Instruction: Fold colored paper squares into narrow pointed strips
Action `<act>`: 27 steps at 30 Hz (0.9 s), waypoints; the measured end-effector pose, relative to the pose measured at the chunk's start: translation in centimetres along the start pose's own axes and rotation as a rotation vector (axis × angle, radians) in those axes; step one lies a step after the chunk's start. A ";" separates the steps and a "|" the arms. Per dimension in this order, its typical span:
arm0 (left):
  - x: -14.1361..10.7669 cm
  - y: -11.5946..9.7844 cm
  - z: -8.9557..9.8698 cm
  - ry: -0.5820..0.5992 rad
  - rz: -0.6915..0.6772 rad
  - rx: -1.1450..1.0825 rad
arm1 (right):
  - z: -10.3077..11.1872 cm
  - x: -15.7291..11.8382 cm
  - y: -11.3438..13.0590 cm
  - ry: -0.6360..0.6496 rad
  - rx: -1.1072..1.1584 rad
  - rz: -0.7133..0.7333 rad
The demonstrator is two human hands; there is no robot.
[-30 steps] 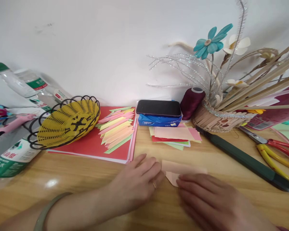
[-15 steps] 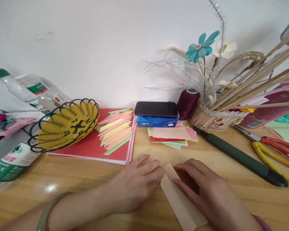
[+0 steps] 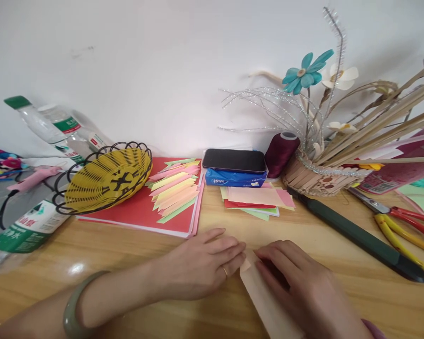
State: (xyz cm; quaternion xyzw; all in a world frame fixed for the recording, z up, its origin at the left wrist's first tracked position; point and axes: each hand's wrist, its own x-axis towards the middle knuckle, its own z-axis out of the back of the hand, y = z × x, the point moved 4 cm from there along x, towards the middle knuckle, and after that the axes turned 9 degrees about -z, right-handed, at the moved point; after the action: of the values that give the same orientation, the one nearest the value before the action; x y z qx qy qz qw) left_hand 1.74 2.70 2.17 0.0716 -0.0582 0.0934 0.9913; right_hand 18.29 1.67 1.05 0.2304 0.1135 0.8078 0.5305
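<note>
A pale peach strip of paper point(image 3: 259, 299) lies slanted on the wooden table, with a small corner folded over at its far end. My left hand point(image 3: 210, 263), with a ring and a green bangle, has its bent fingertips pressed on that folded corner. Lying along the strip's right edge, my right hand point(image 3: 302, 282) has its fingers curled and its thumb down on the paper. Part of the strip is hidden beneath the right hand. Just beyond the hands is a stack of coloured paper pieces point(image 3: 252, 194).
Folded paper strips point(image 3: 178, 188) lie on red sheets point(image 3: 120, 217) beside a yellow basket point(image 3: 92, 186). A phone point(image 3: 233, 160) rests on a blue packet point(image 3: 229, 178). To the right are a thread spool point(image 3: 280, 153), a dark green tool point(image 3: 356, 233) and scissors point(image 3: 403, 219). Bottles point(image 3: 24, 230) lie left.
The folded corner at the strip's far end now lies flatter under my left fingertips. My right hand has turned slightly and covers more of the paper. The whole view has shifted a little.
</note>
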 end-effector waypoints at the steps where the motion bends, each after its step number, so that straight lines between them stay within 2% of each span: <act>1: 0.0 0.0 0.0 0.002 -0.005 -0.004 | 0.0 -0.1 0.0 -0.009 -0.008 0.016; 6: -0.2 -0.3 0.2 -0.016 0.006 -0.015 | 0.0 -0.3 0.1 -0.083 -0.023 0.071; 10: 0.0 -0.7 0.2 -0.045 -0.036 -0.026 | 0.1 -0.7 0.1 -0.126 -0.028 0.062; 16: 0.1 -0.4 0.2 -0.063 -0.033 -0.013 | -0.1 -1.2 0.0 0.020 0.000 0.121; 21: 0.0 -0.3 0.1 -0.071 -0.047 -0.006 | 0.3 -1.2 -0.2 -0.014 0.025 0.137; 27: 0.0 -0.2 -0.2 -0.050 -0.051 -0.044 | 0.6 -1.4 -0.1 0.058 0.016 0.167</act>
State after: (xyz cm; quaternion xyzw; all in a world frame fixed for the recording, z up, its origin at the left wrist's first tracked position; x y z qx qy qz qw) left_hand 1.84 2.53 1.96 0.0536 -0.0832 0.0650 0.9930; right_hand 19.15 0.46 1.19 0.2197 0.1158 0.8548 0.4557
